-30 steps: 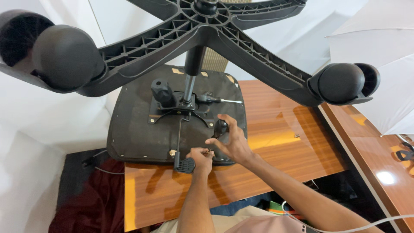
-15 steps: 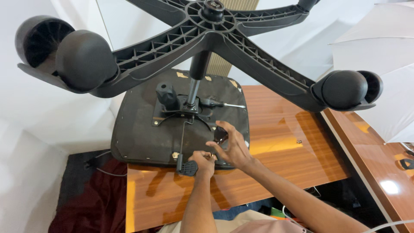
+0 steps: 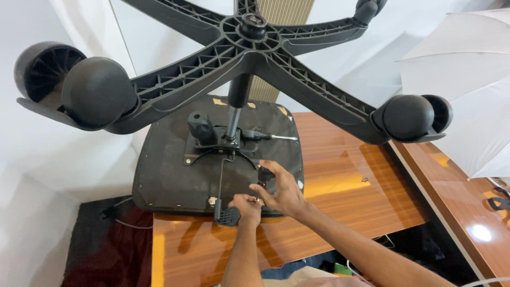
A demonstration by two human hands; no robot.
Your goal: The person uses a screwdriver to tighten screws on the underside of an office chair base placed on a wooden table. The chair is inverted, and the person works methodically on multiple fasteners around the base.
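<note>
At lower centre, the left hand point(image 3: 245, 206) is pinching a small fitting on the upturned chair seat point(image 3: 170, 170); the right hand point(image 3: 284, 192), half-open, is gripping a black knob point(image 3: 265, 174). The top-heavy wheeled base point(image 3: 249, 50) could tip if jostled.

My hands work over a matt black seat underside point(image 3: 170, 170), ribbed plastic base point(image 3: 212, 74), glossy wooden table point(image 3: 345, 180).

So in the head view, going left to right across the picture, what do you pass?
Left caster wheel → black adjustment knob → gas lift column → left hand → right hand → right caster wheel → white umbrella. All sit over or beside the upturned seat base on the wooden table.
</note>
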